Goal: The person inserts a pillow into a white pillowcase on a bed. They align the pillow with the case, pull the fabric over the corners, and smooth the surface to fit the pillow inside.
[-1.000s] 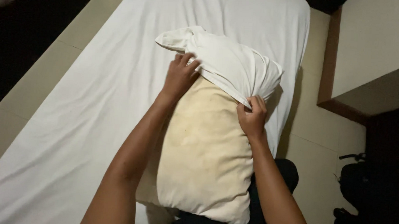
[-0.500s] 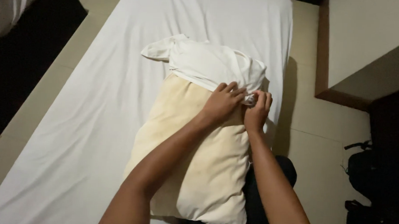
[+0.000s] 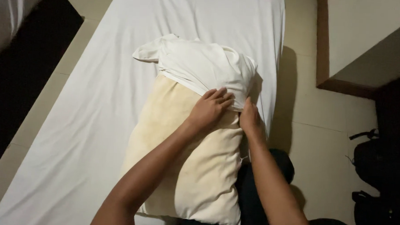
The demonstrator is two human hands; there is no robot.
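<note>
Both my hands are at the near-right edge of the white pillowcase (image 3: pixel 201 68), w/ the hem bunched up over the far end of the cream pillow (image 3: pixel 184 169).

Left hand (image 3: pixel 210 109): palm down on the pillow, fingers curled over the hem, tips pressed into the white cloth. Grip looks partly closed on the hem, but can't tell for sure if cloth is pinched under the fingers or just pinned flat.

Right hand (image 3: pixel 249 118): at the pillow's right side, just beside my left, nearly touching it. Fingers tucked at the hem corner; grip is closed around a bit of the case edge as far as I can see, thumb side hidden.

Pillowcase covers only the far third or so of the pillow; rest is bare, yellowish, stained. A loose flap of the case sticks out at the far left corner. Cloth is wrinkled, pulled in folds toward my hands.

Pillow lies lengthwise on the bed (image 3: pixel 89 122), white sheet, on its right half; near end reaches the bed's near edge, by my dark-clothed legs.

Around: beige tile floor (image 3: pixel 306 103) right of the bed, a wood-trimmed wall corner (image 3: pixel 326 63) at far right, dark bags (image 3: pixel 379 176) on the floor at right, too dim to make out. Dark strip w/ another white bed's edge (image 3: pixel 13 13) at far left.
</note>
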